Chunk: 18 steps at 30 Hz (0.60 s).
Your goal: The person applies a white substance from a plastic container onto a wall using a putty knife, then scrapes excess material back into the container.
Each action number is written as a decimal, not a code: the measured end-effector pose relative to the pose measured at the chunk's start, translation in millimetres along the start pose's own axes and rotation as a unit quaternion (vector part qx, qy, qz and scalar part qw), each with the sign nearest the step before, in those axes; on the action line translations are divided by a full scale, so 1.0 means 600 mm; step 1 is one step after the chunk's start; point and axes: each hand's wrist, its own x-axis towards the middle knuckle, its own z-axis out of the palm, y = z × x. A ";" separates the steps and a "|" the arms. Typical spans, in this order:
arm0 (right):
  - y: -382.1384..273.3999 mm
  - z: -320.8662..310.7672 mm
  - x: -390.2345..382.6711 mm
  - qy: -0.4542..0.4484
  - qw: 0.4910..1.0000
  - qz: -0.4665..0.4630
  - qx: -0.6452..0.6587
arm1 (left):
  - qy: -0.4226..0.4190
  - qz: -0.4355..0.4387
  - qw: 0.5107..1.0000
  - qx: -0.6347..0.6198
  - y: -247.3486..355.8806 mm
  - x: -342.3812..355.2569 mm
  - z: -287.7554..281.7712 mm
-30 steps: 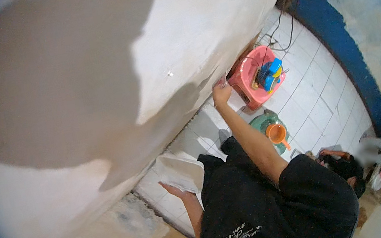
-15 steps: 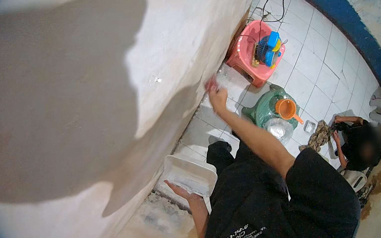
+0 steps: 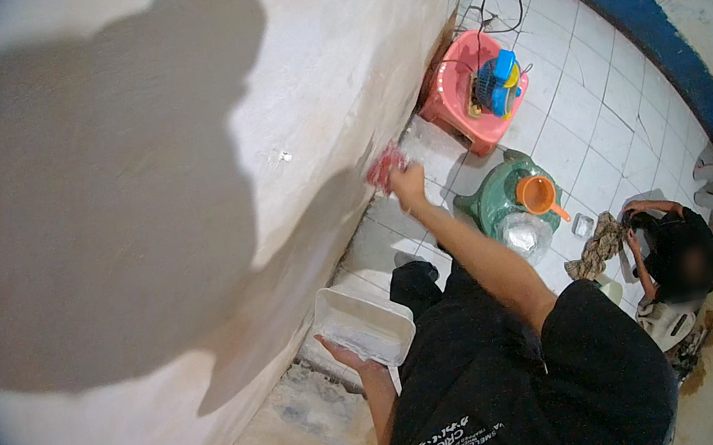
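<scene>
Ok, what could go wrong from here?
The white container is held by the left hand alone, so it might tip. The blurred red item at the right hand looks close to the wall and may bump it. The orange dipper on the green stool has its handle sticking out, so it could get knocked.

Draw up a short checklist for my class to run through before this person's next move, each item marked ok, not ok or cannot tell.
1. Left hand holding the white tray: ok.
2. Right hand gripping the blurred red item: ok.
3. Red item touching the wall: cannot tell.
4. Tray's contents identifiable: cannot tell.
5. Pink chair upright: ok.
6. Seated co-worker apart from both hands: ok.
</scene>
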 end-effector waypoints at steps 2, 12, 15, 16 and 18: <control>-0.058 -0.005 0.048 -0.030 0.996 0.000 0.081 | -0.006 -0.010 1.000 -0.027 -0.005 0.010 -0.016; -0.338 -0.047 0.050 -0.166 0.970 -0.008 0.176 | -0.060 0.020 0.997 -0.051 -0.008 0.026 0.018; -0.384 -0.066 0.024 -0.177 0.966 -0.004 0.188 | -0.074 0.037 0.996 -0.020 -0.019 0.050 0.011; -0.394 -0.070 0.021 -0.180 0.964 0.002 0.195 | -0.080 0.037 0.996 -0.016 -0.020 0.057 0.006; -0.407 -0.098 0.025 -0.176 0.964 0.008 0.201 | -0.091 0.039 0.995 -0.010 -0.023 0.065 0.001</control>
